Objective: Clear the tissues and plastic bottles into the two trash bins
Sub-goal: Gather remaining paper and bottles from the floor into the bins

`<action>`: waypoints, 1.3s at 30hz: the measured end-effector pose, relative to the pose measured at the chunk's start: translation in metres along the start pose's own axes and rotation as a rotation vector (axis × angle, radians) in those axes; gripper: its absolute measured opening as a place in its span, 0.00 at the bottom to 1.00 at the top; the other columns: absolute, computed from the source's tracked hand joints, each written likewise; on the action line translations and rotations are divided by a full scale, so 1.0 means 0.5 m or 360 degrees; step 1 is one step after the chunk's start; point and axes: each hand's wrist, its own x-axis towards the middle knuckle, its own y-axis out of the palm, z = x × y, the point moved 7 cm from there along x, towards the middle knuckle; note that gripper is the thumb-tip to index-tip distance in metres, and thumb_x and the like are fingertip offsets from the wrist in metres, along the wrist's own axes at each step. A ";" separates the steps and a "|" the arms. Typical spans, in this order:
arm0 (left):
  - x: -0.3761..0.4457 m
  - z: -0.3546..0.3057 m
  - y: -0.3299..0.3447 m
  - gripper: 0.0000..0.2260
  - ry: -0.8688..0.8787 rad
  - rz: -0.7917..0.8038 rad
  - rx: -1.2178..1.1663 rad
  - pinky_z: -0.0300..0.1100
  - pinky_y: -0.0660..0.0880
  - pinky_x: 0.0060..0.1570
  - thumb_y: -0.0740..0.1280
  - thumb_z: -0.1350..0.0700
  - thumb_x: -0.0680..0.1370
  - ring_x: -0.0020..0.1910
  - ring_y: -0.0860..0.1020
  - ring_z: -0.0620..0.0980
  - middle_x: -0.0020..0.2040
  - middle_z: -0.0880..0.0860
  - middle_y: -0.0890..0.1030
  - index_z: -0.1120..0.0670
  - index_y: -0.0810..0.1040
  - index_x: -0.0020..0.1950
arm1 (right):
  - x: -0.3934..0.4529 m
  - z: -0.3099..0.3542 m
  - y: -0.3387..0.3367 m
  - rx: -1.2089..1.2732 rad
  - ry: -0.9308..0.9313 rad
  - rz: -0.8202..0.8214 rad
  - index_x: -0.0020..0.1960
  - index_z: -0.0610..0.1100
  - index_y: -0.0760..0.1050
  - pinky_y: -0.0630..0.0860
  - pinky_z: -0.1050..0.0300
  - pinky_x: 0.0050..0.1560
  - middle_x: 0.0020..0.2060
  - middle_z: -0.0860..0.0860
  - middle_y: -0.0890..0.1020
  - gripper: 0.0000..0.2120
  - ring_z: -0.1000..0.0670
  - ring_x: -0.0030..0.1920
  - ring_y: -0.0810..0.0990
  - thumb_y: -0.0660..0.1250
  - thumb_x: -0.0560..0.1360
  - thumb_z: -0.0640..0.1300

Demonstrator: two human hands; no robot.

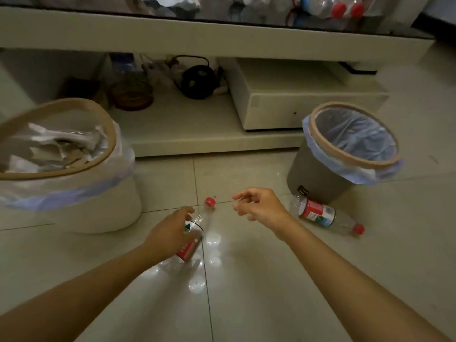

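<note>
Open floor [246,280] btw the two bins, free to pass. White bin [98,206] blocks far left, grey bin [318,178] far right w/ a bottle [323,214] lying at its base.

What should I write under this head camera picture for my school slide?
Left hand grips a plastic bottle; right hand hovers between two bins.

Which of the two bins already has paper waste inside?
The white bin on the left holds crumpled paper; the grey bin on the right shows only its liner.
</note>
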 end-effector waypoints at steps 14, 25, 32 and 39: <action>0.076 0.034 0.153 0.45 -0.0414 0.0127 0.0229 0.44 0.75 0.48 0.75 0.42 0.66 0.49 0.77 0.51 0.60 0.55 0.77 0.53 0.55 0.75 | -0.038 -0.230 -0.152 0.0025 0.0222 -0.0143 0.52 0.44 0.81 0.73 0.67 0.37 0.46 0.43 0.83 0.08 0.54 0.40 0.80 0.71 0.73 0.40; 0.109 -0.226 0.202 0.24 -0.0116 0.0067 -0.0945 0.40 0.75 0.45 0.77 0.57 0.68 0.50 0.78 0.48 0.51 0.49 0.78 0.50 0.70 0.58 | 0.035 -0.372 -0.316 -0.0156 0.0302 -0.0674 0.53 0.44 0.80 0.77 0.54 0.52 0.48 0.48 0.82 0.12 0.48 0.48 0.80 0.72 0.69 0.37; 0.134 -0.268 0.266 0.31 -0.0171 0.0127 -0.1032 0.38 0.74 0.44 0.79 0.59 0.65 0.52 0.77 0.46 0.53 0.48 0.77 0.50 0.66 0.61 | 0.111 -0.421 -0.376 -0.0969 0.0423 -0.0507 0.75 0.49 0.57 0.64 0.43 0.68 0.73 0.48 0.63 0.37 0.41 0.72 0.61 0.69 0.72 0.55; 0.136 -0.248 0.267 0.31 -0.0172 0.0134 -0.0895 0.41 0.74 0.48 0.78 0.59 0.66 0.51 0.77 0.46 0.52 0.46 0.77 0.48 0.65 0.61 | 0.080 -0.418 -0.347 -0.0197 0.0005 -0.1027 0.48 0.45 0.80 0.73 0.53 0.55 0.48 0.52 0.78 0.09 0.47 0.54 0.76 0.73 0.70 0.47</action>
